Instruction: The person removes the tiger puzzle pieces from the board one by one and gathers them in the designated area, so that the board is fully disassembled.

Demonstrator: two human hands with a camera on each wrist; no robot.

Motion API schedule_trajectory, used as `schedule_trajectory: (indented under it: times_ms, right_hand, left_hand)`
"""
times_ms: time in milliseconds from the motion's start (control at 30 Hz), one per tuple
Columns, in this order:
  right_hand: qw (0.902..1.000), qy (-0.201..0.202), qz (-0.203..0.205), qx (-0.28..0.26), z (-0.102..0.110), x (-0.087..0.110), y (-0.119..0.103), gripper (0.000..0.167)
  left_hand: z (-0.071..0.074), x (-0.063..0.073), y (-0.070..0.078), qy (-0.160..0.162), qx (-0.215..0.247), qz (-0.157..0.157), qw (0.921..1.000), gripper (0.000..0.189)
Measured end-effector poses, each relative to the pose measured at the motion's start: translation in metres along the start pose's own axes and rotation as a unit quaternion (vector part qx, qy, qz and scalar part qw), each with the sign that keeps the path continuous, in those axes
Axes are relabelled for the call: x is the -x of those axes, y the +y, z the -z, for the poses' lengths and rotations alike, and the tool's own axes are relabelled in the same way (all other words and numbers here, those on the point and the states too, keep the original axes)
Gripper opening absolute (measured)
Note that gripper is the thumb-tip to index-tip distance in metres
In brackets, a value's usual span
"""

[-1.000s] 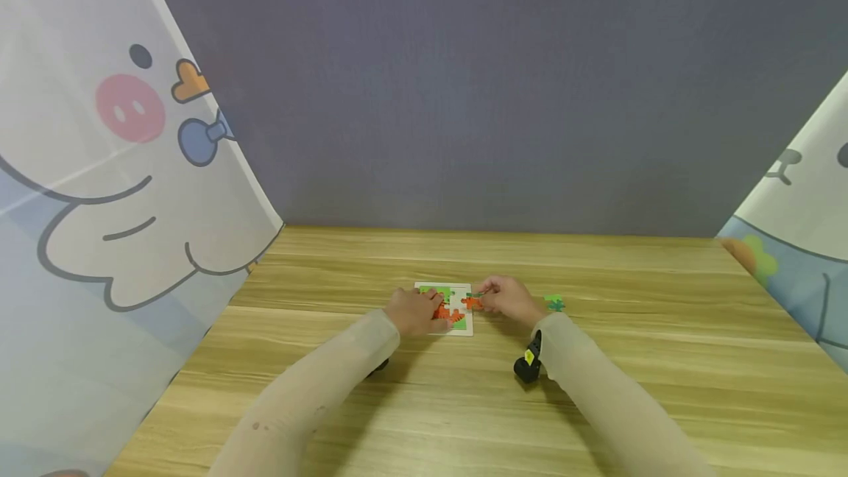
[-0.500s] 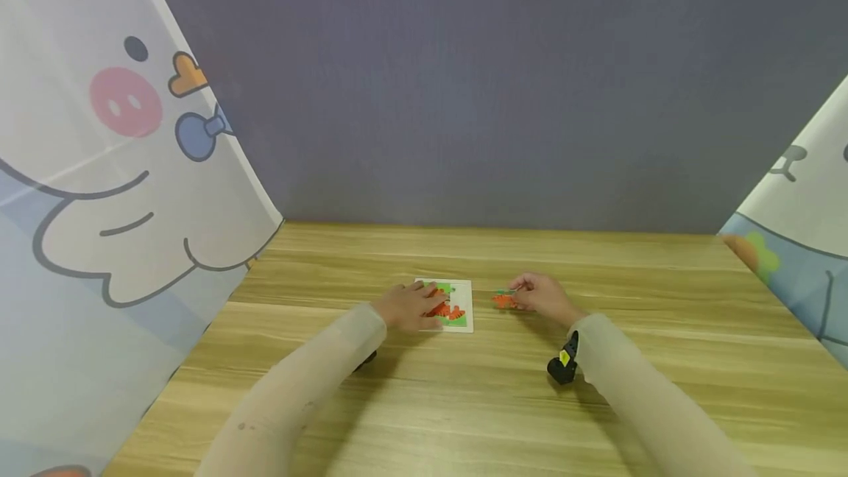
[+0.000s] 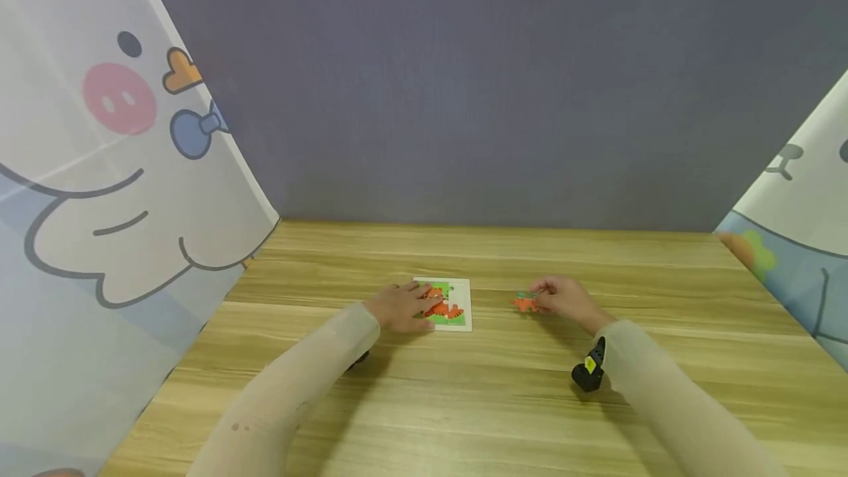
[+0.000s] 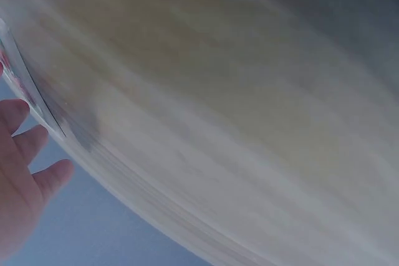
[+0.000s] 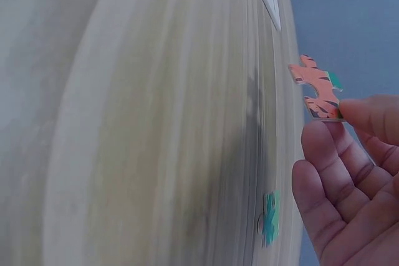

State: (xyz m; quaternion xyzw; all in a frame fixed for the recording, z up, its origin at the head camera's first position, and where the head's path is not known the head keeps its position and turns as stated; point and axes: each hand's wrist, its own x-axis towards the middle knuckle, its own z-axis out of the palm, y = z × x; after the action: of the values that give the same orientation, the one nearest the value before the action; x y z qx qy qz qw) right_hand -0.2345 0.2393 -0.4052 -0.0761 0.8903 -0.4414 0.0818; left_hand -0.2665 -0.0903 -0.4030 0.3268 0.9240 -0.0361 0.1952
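Observation:
In the head view a small square jigsaw puzzle board (image 3: 467,311) with a white border lies on the table. Fitted pieces on it form part of an orange tiger on green; a white patch shows at its upper right. My left hand (image 3: 400,308) rests over the board's left side, fingers spread and fairly straight, covering some pieces. Right of the board, my right hand (image 3: 564,300) pinches an orange puzzle piece (image 5: 319,88) with black stripes and a green corner, between thumb and fingers. The right wrist view shows this piece raised above the table.
Another puzzle piece, green (image 5: 270,219), lies on the table below the right hand, hidden from the head view. The wooden table (image 3: 424,403) ends at a grey panel (image 3: 437,94). Cartoon-printed curtains (image 3: 119,168) hang at both sides.
My right hand has moved right, away from the board, carrying the orange puzzle piece. My left hand has slid slightly left, uncovering more of the board.

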Motion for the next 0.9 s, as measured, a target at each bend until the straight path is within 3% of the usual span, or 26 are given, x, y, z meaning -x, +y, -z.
schedule_trajectory:
  times_ms: [267, 900]
  right_hand:
    - [0.9999, -0.001, -0.002, -0.012, 0.009, 0.009, 0.005, 0.025]
    - [0.9991, 0.003, -0.039, -0.017, 0.020, 0.023, 0.025, 0.028]
  left_hand:
    - [-0.003, -0.003, -0.007, 0.005, 0.008, -0.004, 1.0000, 0.064]
    - [0.005, -0.002, -0.004, -0.019, 0.010, 0.004, 0.9998, 0.065]
